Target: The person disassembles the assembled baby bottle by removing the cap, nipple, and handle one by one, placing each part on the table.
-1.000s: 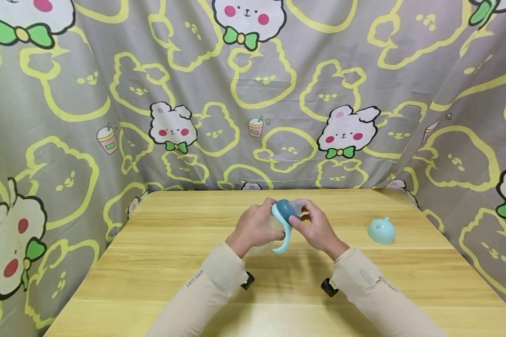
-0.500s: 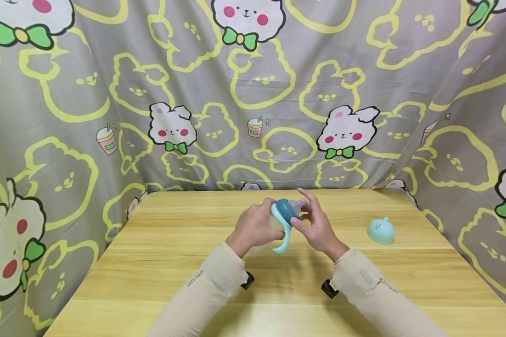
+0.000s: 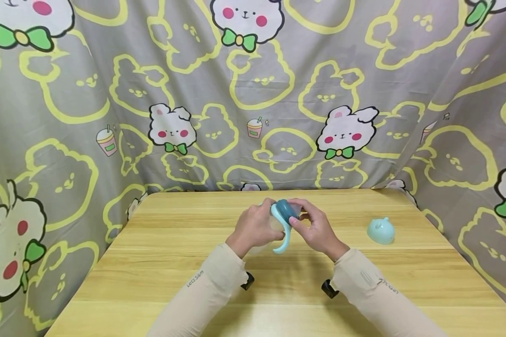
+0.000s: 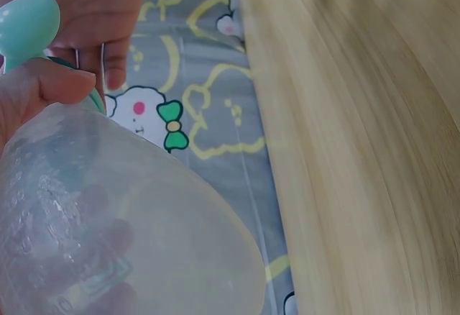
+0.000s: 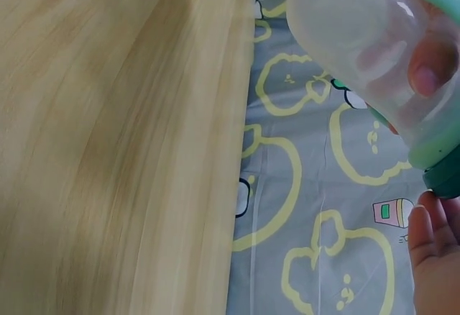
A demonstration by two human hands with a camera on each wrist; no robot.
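A translucent baby bottle [image 4: 172, 221] is held tilted above the table, its top toward the right. My left hand [image 3: 256, 225] grips its body just below a light teal handle [image 3: 283, 244]. At the dark teal collar [image 3: 285, 209], my right hand [image 3: 318, 228] has its thumb on the near side and its fingers around the far side. The clear nipple is mostly hidden behind those fingers. In the right wrist view, fingertips [image 5: 424, 218] touch the collar's edge. A light teal dome-shaped cap [image 3: 381, 231] rests on the table to the right.
The wooden table [image 3: 173, 281] extends under both forearms. A grey curtain [image 3: 219, 93] with cartoon bears hangs behind it and along both sides. Black pieces [image 3: 330, 288] of the wrist gear show under the sleeves.
The right fingers lifted off the collar half a second ago, leaving the nipple in view, then closed around the collar again. The left hand and bottle stay in place.
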